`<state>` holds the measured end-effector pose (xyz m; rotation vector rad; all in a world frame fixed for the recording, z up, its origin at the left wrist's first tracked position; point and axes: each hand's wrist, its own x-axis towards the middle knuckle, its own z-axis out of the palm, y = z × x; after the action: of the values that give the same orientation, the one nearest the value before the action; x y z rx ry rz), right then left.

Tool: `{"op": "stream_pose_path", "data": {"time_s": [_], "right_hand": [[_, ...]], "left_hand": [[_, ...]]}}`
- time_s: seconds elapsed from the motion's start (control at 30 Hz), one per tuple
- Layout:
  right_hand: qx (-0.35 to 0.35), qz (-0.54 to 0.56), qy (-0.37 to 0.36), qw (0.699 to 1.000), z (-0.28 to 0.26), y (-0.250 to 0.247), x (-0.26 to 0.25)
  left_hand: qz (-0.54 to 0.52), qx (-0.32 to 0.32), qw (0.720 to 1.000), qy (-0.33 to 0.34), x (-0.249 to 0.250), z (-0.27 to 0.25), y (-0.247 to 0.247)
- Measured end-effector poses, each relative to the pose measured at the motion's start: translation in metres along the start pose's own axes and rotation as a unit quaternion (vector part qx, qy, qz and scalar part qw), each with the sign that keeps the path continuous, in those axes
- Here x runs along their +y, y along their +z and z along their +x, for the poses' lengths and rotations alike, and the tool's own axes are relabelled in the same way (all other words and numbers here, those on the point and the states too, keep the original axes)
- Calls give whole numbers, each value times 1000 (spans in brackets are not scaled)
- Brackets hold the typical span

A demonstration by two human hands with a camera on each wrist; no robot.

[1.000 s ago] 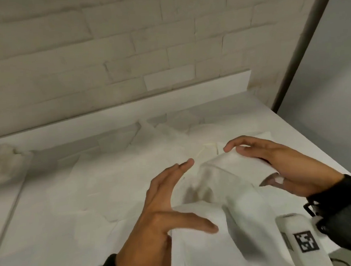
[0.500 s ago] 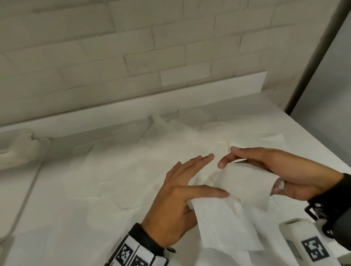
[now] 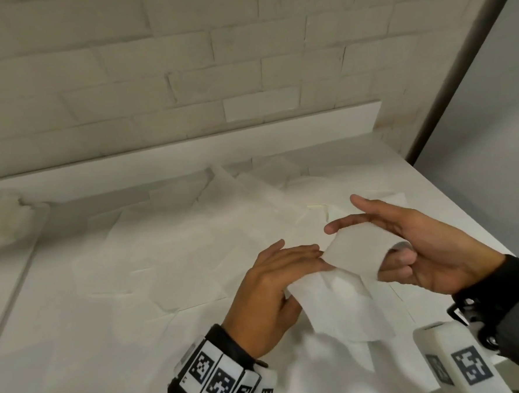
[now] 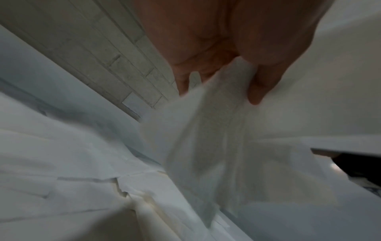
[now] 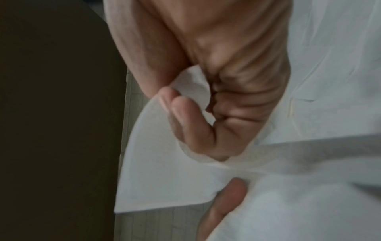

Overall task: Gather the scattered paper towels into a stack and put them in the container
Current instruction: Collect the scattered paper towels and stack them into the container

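Both hands hold white paper towels (image 3: 354, 259) just above the table (image 3: 63, 345), at the right of centre. My left hand (image 3: 313, 256) pinches a hanging towel (image 4: 216, 146) between thumb and fingers. My right hand (image 3: 384, 228) has its lower fingers curled round the towel's right end (image 5: 164, 179), with the index finger and thumb stretched out. The hands almost touch. Several more towels (image 3: 194, 236) lie flat, overlapping, across the table behind them. A white container (image 3: 37, 210) stands at the far left by the wall.
A white brick wall with a low white ledge (image 3: 249, 142) runs behind the table. The table's right edge (image 3: 482, 237) drops off beside a grey wall. White marker-tagged wrist devices (image 3: 457, 363) sit on both wrists.
My left hand has moved right and taken hold of the towel next to my right hand. The loose lifted sheets have been drawn together between the hands. The head view has shifted right.
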<state>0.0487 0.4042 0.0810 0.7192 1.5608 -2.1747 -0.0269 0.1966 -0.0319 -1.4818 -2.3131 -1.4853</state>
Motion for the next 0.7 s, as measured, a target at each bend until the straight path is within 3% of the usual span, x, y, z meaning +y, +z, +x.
{"op": "stream_pose_path", "data": {"time_s": [0.1,0.17,0.27,0.37,0.47,0.53,0.63,0.7], "right_hand": [[26,-1,-47,999,2,0,-1],[27,15,-115,993,9,0,5],[-14,24,-193,981,17,5,21],[-57,-35,-264,962,22,10,35],[46,-129,-292,947,31,17,43],[97,-127,-290,943,36,22,44],[66,-93,-271,956,41,30,48],[50,-78,-242,966,48,30,50]], "left_hand": [[-90,23,993,-68,8,5,-7],[-168,54,974,-141,14,9,-11],[-206,73,949,-226,22,15,-16],[-217,87,939,-252,24,16,-18],[-220,92,934,-265,18,17,-20],[-225,109,925,-287,15,17,-21],[-262,137,904,-309,9,17,-20],[-335,158,867,-335,5,17,-21]]}}
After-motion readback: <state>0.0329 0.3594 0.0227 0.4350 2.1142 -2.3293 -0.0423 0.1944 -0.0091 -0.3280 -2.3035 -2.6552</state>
